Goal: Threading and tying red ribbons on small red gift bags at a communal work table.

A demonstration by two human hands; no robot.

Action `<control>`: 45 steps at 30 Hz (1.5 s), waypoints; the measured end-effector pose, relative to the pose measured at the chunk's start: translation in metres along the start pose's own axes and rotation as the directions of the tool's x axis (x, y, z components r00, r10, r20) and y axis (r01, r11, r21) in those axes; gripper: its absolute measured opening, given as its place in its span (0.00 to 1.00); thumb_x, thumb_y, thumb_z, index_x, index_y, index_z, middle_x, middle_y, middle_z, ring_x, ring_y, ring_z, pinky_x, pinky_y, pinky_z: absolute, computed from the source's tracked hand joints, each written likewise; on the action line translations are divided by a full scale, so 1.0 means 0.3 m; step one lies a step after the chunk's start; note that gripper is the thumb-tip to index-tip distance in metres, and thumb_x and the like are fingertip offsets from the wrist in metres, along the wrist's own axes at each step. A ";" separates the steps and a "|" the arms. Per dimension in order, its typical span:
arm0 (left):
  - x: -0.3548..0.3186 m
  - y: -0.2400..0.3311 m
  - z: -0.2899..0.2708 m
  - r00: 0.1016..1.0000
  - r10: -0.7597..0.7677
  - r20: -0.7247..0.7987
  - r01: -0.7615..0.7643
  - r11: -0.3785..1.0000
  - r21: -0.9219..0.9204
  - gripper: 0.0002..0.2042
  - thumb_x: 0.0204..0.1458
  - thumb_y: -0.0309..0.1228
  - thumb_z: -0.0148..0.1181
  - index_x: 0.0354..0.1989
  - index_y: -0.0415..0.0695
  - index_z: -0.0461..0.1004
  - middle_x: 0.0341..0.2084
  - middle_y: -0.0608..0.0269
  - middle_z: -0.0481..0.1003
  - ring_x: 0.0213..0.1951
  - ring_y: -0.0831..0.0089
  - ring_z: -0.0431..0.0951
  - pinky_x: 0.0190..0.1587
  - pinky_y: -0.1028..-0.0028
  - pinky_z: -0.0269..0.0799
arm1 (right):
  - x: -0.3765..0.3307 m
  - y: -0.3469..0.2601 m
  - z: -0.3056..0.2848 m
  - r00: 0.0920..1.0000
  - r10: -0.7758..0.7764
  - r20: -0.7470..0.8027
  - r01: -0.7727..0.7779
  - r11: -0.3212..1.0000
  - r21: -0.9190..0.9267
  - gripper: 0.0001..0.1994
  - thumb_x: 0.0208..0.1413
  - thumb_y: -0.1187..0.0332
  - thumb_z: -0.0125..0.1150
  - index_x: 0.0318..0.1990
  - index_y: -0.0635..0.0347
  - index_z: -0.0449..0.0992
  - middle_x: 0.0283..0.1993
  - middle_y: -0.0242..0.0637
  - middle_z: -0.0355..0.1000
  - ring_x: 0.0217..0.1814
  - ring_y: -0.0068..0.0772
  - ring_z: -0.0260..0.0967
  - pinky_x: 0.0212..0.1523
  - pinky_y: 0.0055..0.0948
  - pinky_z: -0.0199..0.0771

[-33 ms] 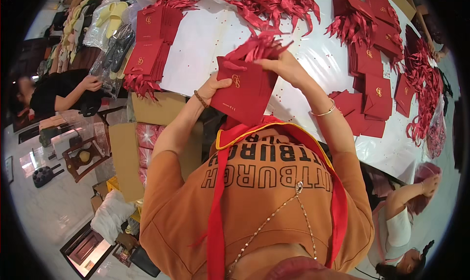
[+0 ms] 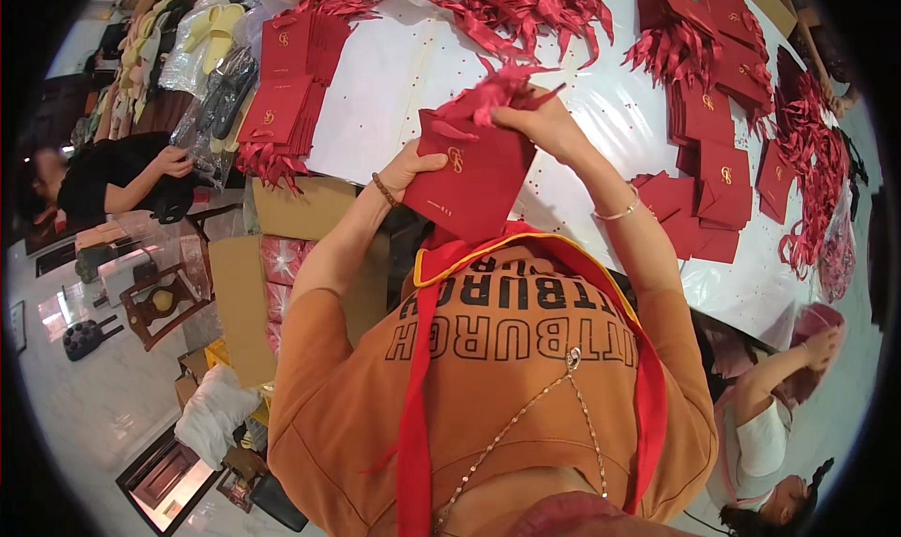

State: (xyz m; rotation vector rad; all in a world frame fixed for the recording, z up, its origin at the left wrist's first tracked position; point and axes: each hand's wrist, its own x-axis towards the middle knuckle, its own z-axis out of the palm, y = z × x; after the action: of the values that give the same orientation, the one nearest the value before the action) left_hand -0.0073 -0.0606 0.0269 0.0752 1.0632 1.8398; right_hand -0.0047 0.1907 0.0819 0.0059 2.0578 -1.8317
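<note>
In front of my chest is a small stack of red paper gift bags [image 2: 474,190] with gold lettering, tilted. My left hand [image 2: 413,166] is closed on its left edge, thumb across the front face. Red satin ribbons [image 2: 502,91] stick up loosely from the top edge. At the upper right corner, my right hand [image 2: 540,124] pinches the ribbons between thumb and fingers; some of its fingers are hidden behind them. How many bags are in the stack I cannot tell.
On the white table [image 2: 366,96] lie stacked red bags [image 2: 282,105] at left and more bags [image 2: 723,180] at right. A loose ribbon heap [image 2: 526,11] lies at the far side. An open cardboard box [image 2: 235,293] stands at left. Other people [image 2: 122,185] are at both sides.
The stack has turned slightly and its bags look more evenly lined up. My right hand has shifted slightly at the ribbons. The person at right has moved an arm a little.
</note>
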 end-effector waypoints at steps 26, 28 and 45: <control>0.017 0.016 0.007 0.999 -0.047 -0.020 0.048 0.999 0.016 0.29 0.46 0.30 0.63 0.56 0.39 0.59 0.48 0.56 0.70 0.47 0.69 0.73 0.49 0.69 0.72 | -0.116 0.225 0.010 0.936 0.139 0.324 -0.342 0.584 0.736 0.35 0.53 0.40 0.48 0.59 0.58 0.61 0.59 0.34 0.63 0.60 0.32 0.60 0.60 0.38 0.58; 0.021 0.058 0.044 0.999 -0.051 -0.007 0.052 0.996 0.071 0.30 0.46 0.31 0.63 0.57 0.38 0.58 0.48 0.56 0.69 0.48 0.68 0.73 0.50 0.69 0.71 | -0.096 0.237 -0.023 0.937 0.083 0.339 -0.312 0.636 0.706 0.31 0.53 0.45 0.52 0.58 0.58 0.63 0.57 0.34 0.65 0.58 0.30 0.62 0.58 0.36 0.60; 0.066 0.212 0.134 0.994 -0.087 -0.058 0.105 0.800 0.591 0.30 0.43 0.31 0.66 0.56 0.40 0.60 0.45 0.60 0.71 0.43 0.76 0.73 0.47 0.73 0.70 | 0.112 0.060 0.031 0.976 0.208 -0.062 -0.153 0.865 0.479 0.11 0.54 0.69 0.56 0.43 0.65 0.73 0.39 0.37 0.74 0.35 0.23 0.71 0.35 0.23 0.73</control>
State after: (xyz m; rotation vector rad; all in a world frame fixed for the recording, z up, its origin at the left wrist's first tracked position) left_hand -0.0438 -0.0294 0.0880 0.3609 1.6051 1.3562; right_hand -0.0286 0.1763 0.0543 0.4288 1.5577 -2.1992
